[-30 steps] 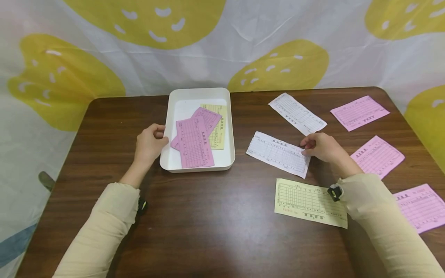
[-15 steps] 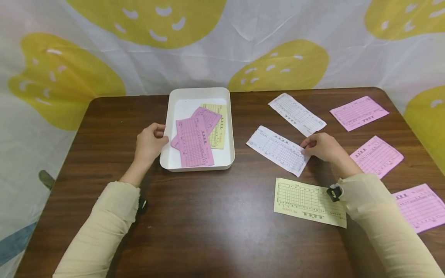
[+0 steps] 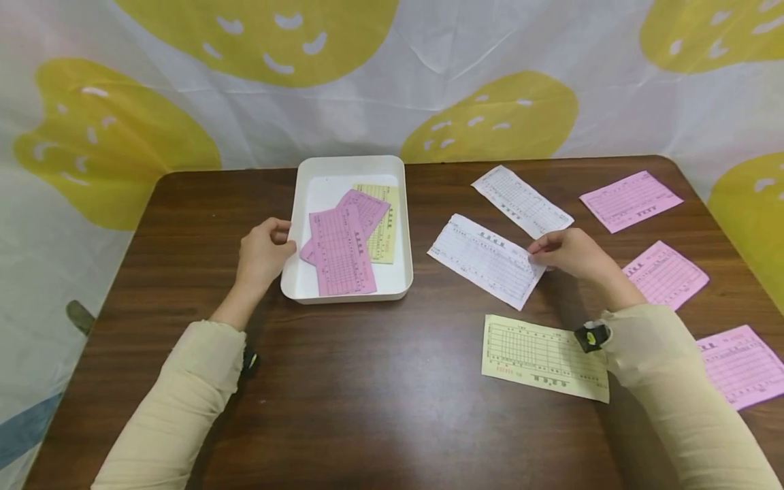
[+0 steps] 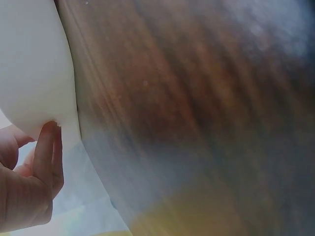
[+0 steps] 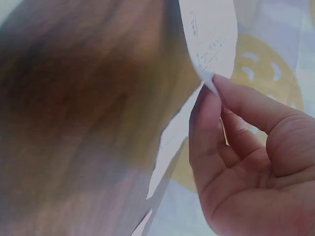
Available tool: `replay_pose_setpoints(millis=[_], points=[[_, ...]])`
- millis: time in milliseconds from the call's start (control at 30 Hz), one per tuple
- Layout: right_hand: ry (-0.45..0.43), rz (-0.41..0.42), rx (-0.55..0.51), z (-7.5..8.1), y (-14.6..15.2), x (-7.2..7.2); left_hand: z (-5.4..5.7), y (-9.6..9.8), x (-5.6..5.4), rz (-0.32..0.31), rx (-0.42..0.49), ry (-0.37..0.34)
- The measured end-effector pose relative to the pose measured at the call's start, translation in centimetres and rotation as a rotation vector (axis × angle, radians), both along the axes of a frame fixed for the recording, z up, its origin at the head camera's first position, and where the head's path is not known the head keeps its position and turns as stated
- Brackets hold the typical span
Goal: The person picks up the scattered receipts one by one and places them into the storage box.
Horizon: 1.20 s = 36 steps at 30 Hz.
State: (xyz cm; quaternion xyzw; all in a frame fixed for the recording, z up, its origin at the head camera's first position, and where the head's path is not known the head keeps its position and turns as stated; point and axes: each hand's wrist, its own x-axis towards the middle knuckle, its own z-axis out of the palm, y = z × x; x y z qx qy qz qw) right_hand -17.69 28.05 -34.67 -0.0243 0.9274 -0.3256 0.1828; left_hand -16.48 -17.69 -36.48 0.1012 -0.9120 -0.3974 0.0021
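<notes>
Right hand (image 3: 572,258) pinches right end of white slip (image 3: 484,258) between thumb and fingers. White slip right of tray (image 3: 348,298), apart from it; can't tell if far end touches bench (image 3: 367,408). Left hand (image 3: 263,252) pinches left side of tray. Inside tray: 2 pink slips (image 3: 343,252), 1 over other, partly covering yellow slip (image 3: 386,238). On bench: other white slip (image 3: 523,201) behind, second yellow slip (image 3: 545,358) in front, 3 more pink slips (image 3: 667,275) at right.

Dk-brown wood-grain table (image 3: 331,395) w/ rounded far corners; soft glare (image 3: 422,381) on it; white fabric backdrop (image 3: 478,41) w/ yellow blobs (image 3: 520,136) behind.
</notes>
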Motion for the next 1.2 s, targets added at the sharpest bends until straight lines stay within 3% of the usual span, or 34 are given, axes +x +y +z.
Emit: replay_pose_setpoints(millis=[200, 400, 600, 767, 967, 1200], points=[[-0.06, -0.043, -0.079, 1.5, -0.2, -0.1, 0.0, 0.0, 0.0, -0.001, 0.003, 0.0], [-0.059, -0.149, -0.268, 2.0, -0.4, 0.0, -0.1, 0.0, 0.0, 0.0, 0.004, -0.002], [-0.085, -0.292, -0.575, 2.7, -1.4, 0.3, -0.1, -0.1, 0.0, 0.001, 0.007, 0.002], [-0.081, -0.33, -0.775, 3.3, -3.1, 0.5, -0.1, -0.1, 0.0, 0.002, 0.011, 0.0], [-0.069, -0.319, -0.824, 3.9, -5.8, 0.9, -0.1, -0.1, -0.1, 0.0, 0.009, -0.009], [-0.073, -0.258, -0.781, 3.8, -9.0, 1.0, -0.3, -0.1, -0.2, 0.0, 0.007, -0.005]])
